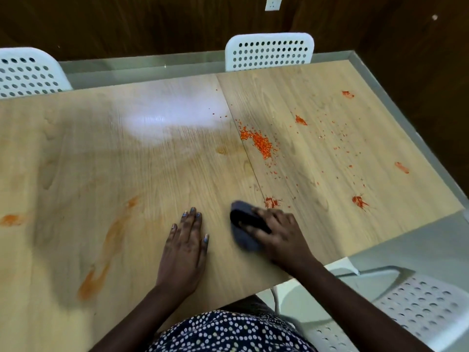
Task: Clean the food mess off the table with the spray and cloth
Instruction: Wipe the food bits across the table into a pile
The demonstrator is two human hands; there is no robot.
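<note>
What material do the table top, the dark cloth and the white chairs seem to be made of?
Table top: likely wood-look laminate, semi-glossy; printed-looking grain, a seam, bright light glare.
Cloth: soft dark grey fabric, matte; it bunches under the right hand.
Chair: probably white plastic or painted metal, perforated.

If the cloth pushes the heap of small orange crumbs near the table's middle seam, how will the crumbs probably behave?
The heap of orange crumbs looks like loose, dry grains, so it would probably scatter, not slide as one piece. Stray grains already lie spread to its right, which suggests they are light. The dark cloth, bunched under the right hand, seems soft and may trap some.
</note>
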